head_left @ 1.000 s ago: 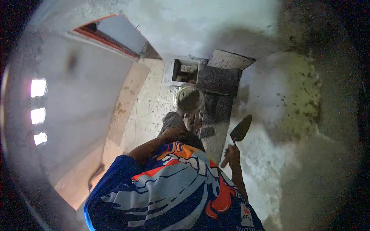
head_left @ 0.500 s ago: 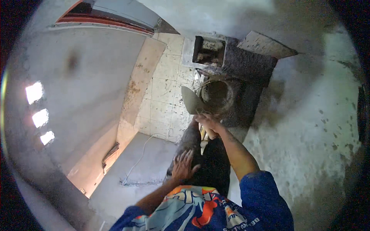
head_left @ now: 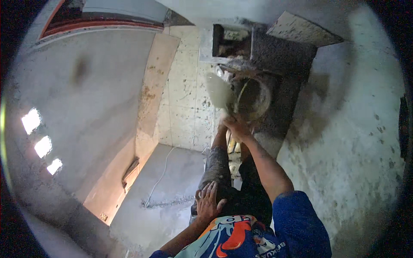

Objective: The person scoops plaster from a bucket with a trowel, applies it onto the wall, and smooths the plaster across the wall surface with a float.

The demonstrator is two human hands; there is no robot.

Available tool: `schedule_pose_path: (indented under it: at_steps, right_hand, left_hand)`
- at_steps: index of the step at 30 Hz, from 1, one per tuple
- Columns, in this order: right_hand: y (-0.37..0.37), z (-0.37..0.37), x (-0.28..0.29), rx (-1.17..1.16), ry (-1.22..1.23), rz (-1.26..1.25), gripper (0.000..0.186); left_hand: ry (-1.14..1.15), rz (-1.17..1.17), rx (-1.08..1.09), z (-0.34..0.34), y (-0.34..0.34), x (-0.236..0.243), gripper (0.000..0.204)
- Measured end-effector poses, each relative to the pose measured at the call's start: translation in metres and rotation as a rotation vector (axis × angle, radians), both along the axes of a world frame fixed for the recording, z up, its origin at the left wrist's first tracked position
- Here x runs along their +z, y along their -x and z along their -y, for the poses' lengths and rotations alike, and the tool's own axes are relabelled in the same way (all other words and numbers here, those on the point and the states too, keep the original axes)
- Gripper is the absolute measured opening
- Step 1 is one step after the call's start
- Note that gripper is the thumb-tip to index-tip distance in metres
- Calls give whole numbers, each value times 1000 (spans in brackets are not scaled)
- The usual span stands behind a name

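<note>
My left hand lies on my left thigh, its fingers spread, with nothing in it. Out in front, my right hand is closed around the handle of a trowel, though the grip itself is hidden by my fingers. The trowel's pale grey rounded blade points away from me and is slightly blurred. Just to its right stands a round, dirt-crusted bucket, whose dark inside I cannot make out clearly.
Beyond the bucket is a square-rimmed box with rubble inside. A speckled board leans behind a dark, rough surface. Spattered pale tiles lie left of the bucket. A thin white cable crosses a grey surface.
The trowel blade has swung up and turned, now beside the bucket's left rim. My right hand has moved slightly farther away. My left hand stays on my thigh; the whole view has shifted.
</note>
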State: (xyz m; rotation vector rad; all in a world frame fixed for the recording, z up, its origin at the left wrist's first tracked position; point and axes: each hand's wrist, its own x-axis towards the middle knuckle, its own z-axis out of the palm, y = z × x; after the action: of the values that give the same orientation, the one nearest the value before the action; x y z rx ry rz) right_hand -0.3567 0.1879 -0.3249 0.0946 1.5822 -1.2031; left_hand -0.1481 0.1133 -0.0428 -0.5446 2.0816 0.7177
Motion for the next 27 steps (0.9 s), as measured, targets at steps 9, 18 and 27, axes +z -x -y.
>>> schedule_pose_path:
  at_steps: [9, 18, 27]
  right_hand:
    - [50, -43, 161, -731, -188, 57, 57]
    - [65, -105, 535, -936, 157, 188, 31]
    - [83, -110, 689, -910, 459, 73, 42]
  left_hand:
    - [-218, -406, 220, -5, 25, 13, 67]
    - [-734, -246, 971, -55, 104, 62, 76]
    - [-462, -727, 441, -60, 174, 250, 74]
